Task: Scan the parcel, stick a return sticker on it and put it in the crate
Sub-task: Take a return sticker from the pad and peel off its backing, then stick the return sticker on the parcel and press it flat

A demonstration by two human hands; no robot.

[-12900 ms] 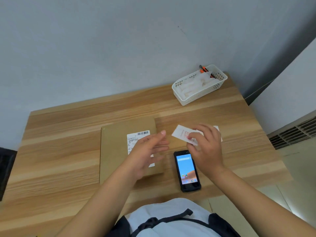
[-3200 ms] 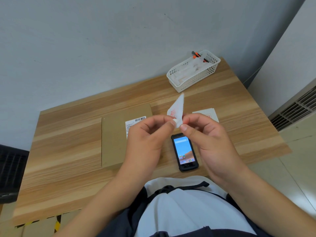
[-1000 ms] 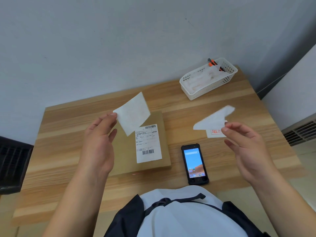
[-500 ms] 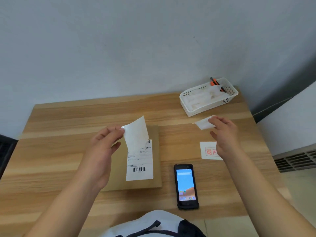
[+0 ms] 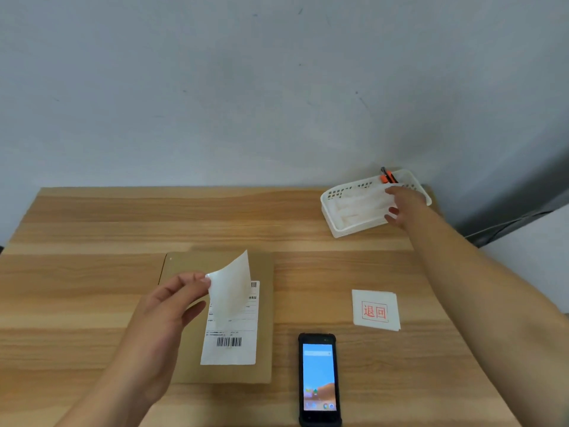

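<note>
Sticking is the step in hand: the left hand [image 5: 163,315], arm low and palm turned in, pinches the peeled return sticker [image 5: 229,291] just above the parcel [image 5: 184,359] and its shipping label [image 5: 229,337]. Next, it likely needs laying flat and pressing down. The handheld scanner [image 5: 318,377] and sticker stack [image 5: 375,310] lie between the hands. The right hand [image 5: 403,208], arm outstretched, fingers loosely spread, reaches over the white basket [image 5: 341,229]; whether it holds anything I cannot tell.

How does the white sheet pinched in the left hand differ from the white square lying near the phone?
The sheet in the left hand is raised above the parcel and curls; the square lies flat on the table, untouched. The sheet's visible face looks blank; the square bears red characters in a red box. Both are white and of similar size.
</note>
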